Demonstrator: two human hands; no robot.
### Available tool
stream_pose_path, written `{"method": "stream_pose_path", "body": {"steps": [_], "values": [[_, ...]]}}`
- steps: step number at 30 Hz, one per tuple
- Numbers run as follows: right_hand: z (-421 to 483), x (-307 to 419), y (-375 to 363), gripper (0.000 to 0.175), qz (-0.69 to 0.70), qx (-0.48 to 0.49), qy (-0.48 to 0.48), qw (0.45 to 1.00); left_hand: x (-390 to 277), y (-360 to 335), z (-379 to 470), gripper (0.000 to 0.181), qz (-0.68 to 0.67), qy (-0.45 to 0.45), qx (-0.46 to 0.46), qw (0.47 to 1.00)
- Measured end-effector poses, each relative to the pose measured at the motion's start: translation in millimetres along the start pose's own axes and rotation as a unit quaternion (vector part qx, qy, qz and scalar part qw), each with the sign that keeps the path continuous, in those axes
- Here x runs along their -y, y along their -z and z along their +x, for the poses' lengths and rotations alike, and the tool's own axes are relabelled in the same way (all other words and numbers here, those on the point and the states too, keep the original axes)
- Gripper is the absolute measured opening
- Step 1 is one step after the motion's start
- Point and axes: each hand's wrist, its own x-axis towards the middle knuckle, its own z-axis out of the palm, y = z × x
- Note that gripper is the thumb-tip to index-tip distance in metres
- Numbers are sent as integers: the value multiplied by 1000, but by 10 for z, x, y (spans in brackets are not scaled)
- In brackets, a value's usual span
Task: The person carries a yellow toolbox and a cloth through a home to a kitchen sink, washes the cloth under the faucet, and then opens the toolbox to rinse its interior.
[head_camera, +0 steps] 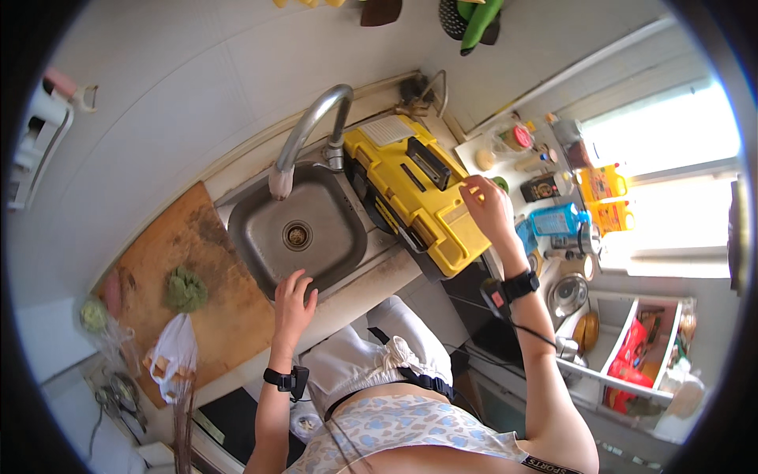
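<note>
A yellow toolbox (pixel 395 167) with a black carry handle (pixel 428 163) lies across the counter, right of the stainless-steel sink (pixel 269 237). My right hand (pixel 490 210) is over the box's right edge, fingers loosely curled and nothing visible in them. Whether its fingertips touch the lid is unclear. Near the sink's front rim my left hand (pixel 294 305) hovers with fingers apart, holding nothing. The chrome faucet (pixel 314 121) arches over the basin, and no water shows from its spout. The drain (pixel 297 236) is uncovered by any object.
Left of the sink, a wooden cutting board (pixel 228 320) bears a crumpled green cloth or scrubber (pixel 186 290) and a white plastic bag (pixel 174 349). Bottles, including a blue one (pixel 555 220), crowd the window side. A white divided organizer (pixel 628 338) stands lower right.
</note>
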Motion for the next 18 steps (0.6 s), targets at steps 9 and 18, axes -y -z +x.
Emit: {"method": "stream_pose_path", "body": {"steps": [9, 18], "values": [[930, -873, -702, 53, -165, 183, 35, 969, -565, -219, -571, 17, -26, 153, -67, 986], [935, -1154, -834, 46, -152, 242, 101, 953, -1498, -1129, -197, 41, -238, 238, -108, 935]]}}
